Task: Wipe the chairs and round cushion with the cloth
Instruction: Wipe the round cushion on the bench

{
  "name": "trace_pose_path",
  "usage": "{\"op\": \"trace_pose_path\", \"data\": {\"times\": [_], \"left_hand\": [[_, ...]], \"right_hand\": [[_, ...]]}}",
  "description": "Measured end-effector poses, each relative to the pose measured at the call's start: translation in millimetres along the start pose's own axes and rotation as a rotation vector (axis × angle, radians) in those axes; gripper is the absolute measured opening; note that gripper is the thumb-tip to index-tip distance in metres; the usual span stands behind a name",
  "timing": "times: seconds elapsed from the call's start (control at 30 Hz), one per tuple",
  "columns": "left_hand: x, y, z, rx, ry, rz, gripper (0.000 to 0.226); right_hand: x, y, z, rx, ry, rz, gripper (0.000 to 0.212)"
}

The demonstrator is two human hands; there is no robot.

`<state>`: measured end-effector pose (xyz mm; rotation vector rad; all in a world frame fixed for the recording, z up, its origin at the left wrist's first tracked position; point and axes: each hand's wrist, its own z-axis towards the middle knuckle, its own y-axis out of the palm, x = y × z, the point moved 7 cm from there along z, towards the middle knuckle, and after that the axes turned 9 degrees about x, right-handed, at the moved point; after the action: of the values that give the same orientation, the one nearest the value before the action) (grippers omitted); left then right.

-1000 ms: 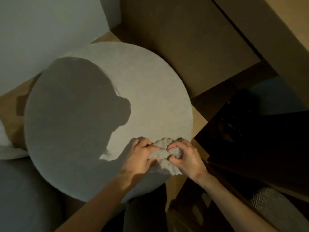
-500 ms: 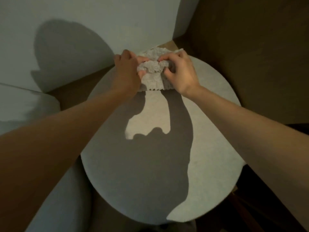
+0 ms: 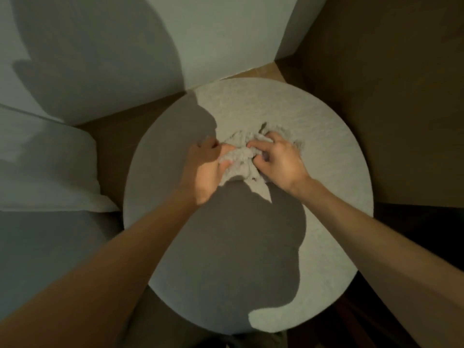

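Note:
A large round grey cushion [image 3: 326, 177] fills the middle of the view, half of it under my own shadow. A crumpled grey cloth [image 3: 239, 159] lies bunched on its upper middle. My left hand [image 3: 207, 169] grips the cloth's left side and my right hand [image 3: 278, 162] grips its right side, both pressing it onto the cushion. Part of the cloth is hidden under my fingers. No chair is clearly visible.
White walls [image 3: 213, 33] meet in a corner just behind the cushion. A white pillow or padded seat [image 3: 50, 172] lies at the left. A brown panel [image 3: 401, 109] rises on the right, and brown floor [image 3: 113, 136] shows beside the cushion.
Both hands have pulled the cloth from the cushion's far edge back toward its middle. One second ago they held it at the near right edge.

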<state>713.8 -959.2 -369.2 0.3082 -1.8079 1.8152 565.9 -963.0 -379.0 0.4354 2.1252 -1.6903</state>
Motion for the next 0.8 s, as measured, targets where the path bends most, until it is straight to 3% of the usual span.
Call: {"op": "trace_pose_path", "data": {"times": [0.17, 0.27, 0.53, 0.67, 0.8], "left_hand": [[17.1, 24.8, -91.5, -0.219, -0.112, -0.056, 0.03], [35.3, 31.7, -141.6, -0.224, -0.045, -0.051, 0.026], [50.2, 50.3, -229.4, -0.545, 0.099, -0.017, 0.04], [35.5, -3.0, -174.5, -0.183, 0.033, -0.173, 0.032], [-1.6, -40.3, -82.5, -0.019, -0.029, -0.034, 0.028]], "right_hand": [[15.5, 14.0, -96.3, -0.045, 0.065, 0.056, 0.036], [23.4, 25.2, -158.2, -0.067, 0.109, 0.073, 0.034], [21.9, 42.6, -249.1, -0.131, 0.283, 0.156, 0.033], [-9.4, 11.5, -198.9, 0.105, 0.189, 0.204, 0.03], [-49.1, -20.7, -96.3, 0.302, 0.044, 0.199, 0.028]]}}
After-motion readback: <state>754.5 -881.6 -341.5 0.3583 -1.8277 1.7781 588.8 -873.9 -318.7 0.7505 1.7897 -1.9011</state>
